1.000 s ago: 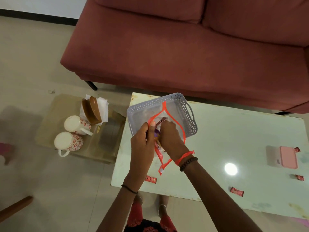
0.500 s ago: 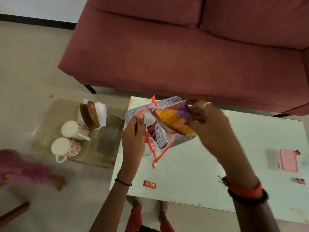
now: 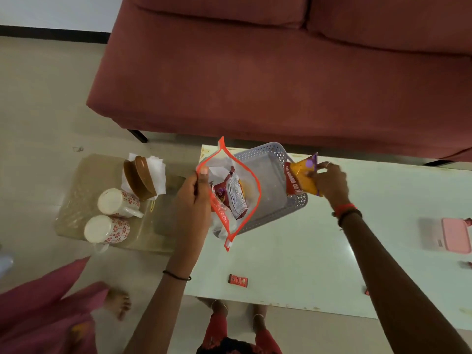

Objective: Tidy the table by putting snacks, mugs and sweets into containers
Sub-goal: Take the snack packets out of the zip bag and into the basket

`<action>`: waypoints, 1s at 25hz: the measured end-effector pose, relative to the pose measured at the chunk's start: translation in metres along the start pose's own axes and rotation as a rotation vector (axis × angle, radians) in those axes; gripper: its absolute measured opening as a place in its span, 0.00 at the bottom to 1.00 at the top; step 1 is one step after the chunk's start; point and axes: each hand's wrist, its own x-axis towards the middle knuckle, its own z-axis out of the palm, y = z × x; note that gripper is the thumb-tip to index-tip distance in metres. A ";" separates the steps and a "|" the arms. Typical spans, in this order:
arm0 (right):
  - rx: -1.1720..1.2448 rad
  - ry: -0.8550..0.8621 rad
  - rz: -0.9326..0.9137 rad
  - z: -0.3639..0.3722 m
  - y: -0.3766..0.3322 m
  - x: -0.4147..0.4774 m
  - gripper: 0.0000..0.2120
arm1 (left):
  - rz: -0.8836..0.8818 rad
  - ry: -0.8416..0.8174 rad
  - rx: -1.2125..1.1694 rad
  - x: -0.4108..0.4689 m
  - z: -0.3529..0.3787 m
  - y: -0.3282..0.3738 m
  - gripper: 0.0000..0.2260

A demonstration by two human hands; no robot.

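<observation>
- Head view, looking down: my left hand (image 3: 194, 198) pinches the rim of a clear plastic zip pouch with an orange-red border (image 3: 231, 192), holding its mouth wide above the near-left corner of the pale glossy bench (image 3: 293, 256).
- Inside the pouch I can see a maroon-and-white snack packet (image 3: 236, 198) and some paper; what lies deeper I cannot tell.
- My right hand (image 3: 330, 183) is closed on a yellow and purple snack packet with a red edge (image 3: 301, 178), held over the right wall of the grey perforated plastic basket (image 3: 270, 154), which stands at the far-left corner of the bench, behind the pouch.
- I judge the step in hand to be sorting snacks between pouch and basket; whether this packet goes in or comes out, I cannot tell.
- Next move calls for lowering the packet into the basket and letting go, with the pouch held steady.
- Left to do: a small red wrapped sweet (image 3: 238, 280) lies near the bench's near edge, and a pink lidded box (image 3: 456, 235) sits far right.
- Two white floral mugs (image 3: 112, 215) lie on a clear tray on the floor, left of the bench.
</observation>
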 end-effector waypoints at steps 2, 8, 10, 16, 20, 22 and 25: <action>-0.089 -0.055 0.003 0.030 0.011 0.017 0.18 | 0.036 -0.002 0.022 0.006 -0.003 -0.003 0.27; -0.254 -0.129 -0.016 0.075 0.037 0.046 0.15 | 0.043 -0.016 -0.012 0.019 -0.001 -0.007 0.21; -0.283 -0.143 -0.012 0.082 0.044 0.053 0.15 | 0.041 -0.019 -0.019 0.020 0.002 -0.007 0.21; -0.300 -0.124 -0.052 0.091 0.053 0.064 0.13 | 0.048 -0.024 -0.008 0.023 0.008 -0.013 0.27; -0.362 -0.122 -0.085 0.091 0.055 0.068 0.14 | 0.047 -0.030 -0.011 0.019 0.010 -0.015 0.25; -0.381 -0.126 -0.093 0.090 0.055 0.068 0.13 | 0.050 -0.029 -0.037 0.015 0.011 -0.014 0.21; -0.392 -0.116 -0.099 0.086 0.054 0.067 0.13 | 0.053 -0.021 -0.056 0.009 0.013 -0.014 0.21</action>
